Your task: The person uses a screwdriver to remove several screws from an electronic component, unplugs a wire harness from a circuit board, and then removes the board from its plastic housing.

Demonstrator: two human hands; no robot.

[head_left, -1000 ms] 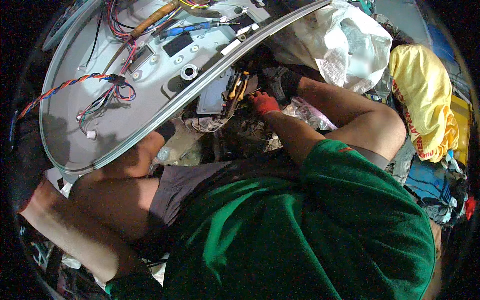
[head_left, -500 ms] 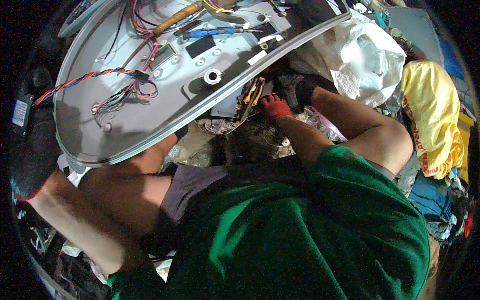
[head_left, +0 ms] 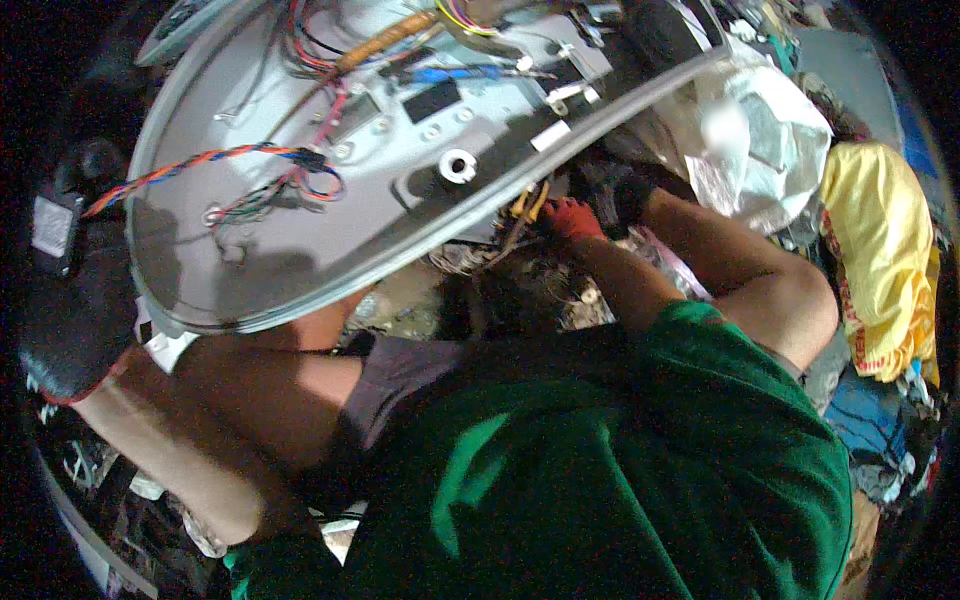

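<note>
A: What is far over on the left?

B: A little black box (head_left: pixel 55 232) with a white sticker, right by the left hand (head_left: pixel 85 325) in its dark glove. It looks like the hand has the box, but it's too dark there. I cannot tell if the fingers pinch it or are spread.

A: Is the box loose?

B: It's outside the big grey shell (head_left: pixel 185 260), but twisted orange and blue wires (head_left: pixel 200 165) run from it to a black plug (head_left: pixel 310 158) over the shell. So I'd say that bit is only half done.

A: And inside the shell?

B: It's open, so we see its insides. More wires lie in there, so I think lots is left. A tool with a wooden handle (head_left: pixel 390 42) lies there, then a blue screwdriver (head_left: pixel 455 74). No hand is on them. A white ring (head_left: pixel 458 166) is in its place too.

A: What about past the edge?

B: Some yellow handles (head_left: pixel 532 203), with the right hand (head_left: pixel 572 222) in a red glove just beside them. It's blurry, so I can't tell if it's pinching anything.
</note>
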